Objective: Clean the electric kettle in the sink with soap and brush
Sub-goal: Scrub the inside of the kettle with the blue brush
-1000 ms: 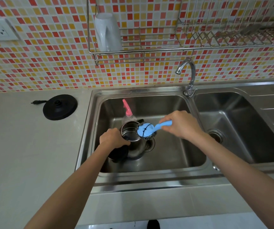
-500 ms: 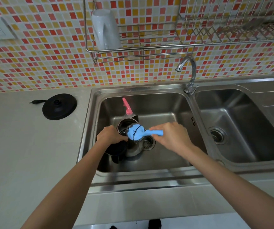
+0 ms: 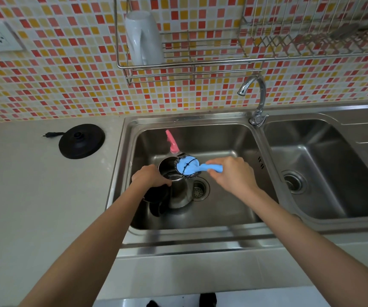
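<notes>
Mosaic-tiled wall, steel sink. Shiny steel kettle stood inside, top open; left hand gripped its rim, right hand gripped blue brush at the mouth.

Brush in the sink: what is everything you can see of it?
The brush looks like light blue plastic. It has a round head with a thin black line across its back, a dark wiry scouring fringe around the rim, and a short curved handle. It lies roughly level, back up, with the head over the far edge of the steel kettle's open mouth, seemingly touching the rim. The right hand grips the handle.
</notes>
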